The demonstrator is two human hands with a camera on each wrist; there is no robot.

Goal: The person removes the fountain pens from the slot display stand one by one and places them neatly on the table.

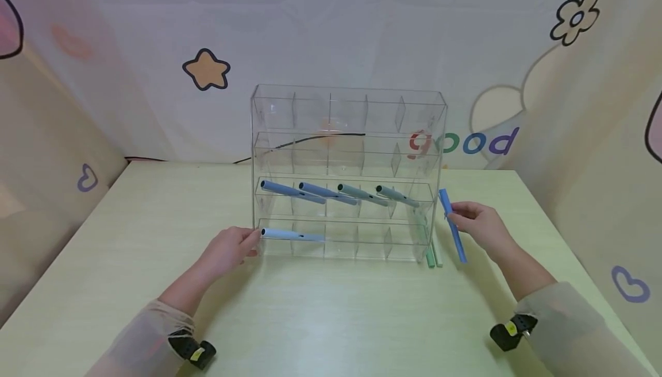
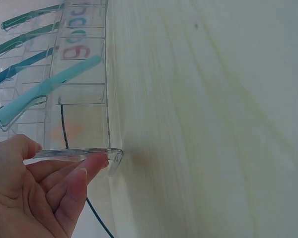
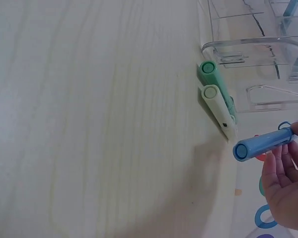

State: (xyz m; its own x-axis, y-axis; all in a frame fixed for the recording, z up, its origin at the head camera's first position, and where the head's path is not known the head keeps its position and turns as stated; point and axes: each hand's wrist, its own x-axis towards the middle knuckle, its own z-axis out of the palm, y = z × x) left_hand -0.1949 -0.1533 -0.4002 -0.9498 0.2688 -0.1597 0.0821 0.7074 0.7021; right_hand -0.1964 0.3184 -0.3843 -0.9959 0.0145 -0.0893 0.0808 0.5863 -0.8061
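Observation:
A clear acrylic rack with rows of compartments stands upright on the table. My left hand pinches its lower left side panel between thumb and fingers. To the right of the rack, my right hand holds a blue marker with thumb and fingertips, tilted and clear of the rack. Two blue markers and two grey-green markers lie in the second row from the bottom. One light blue marker sits in the bottom row's leftmost compartment.
A green marker and a pale, whitish-green marker lie side by side on the table, against the rack's right side. Behind the rack hangs a printed cloth. More cloth hangs at both sides.

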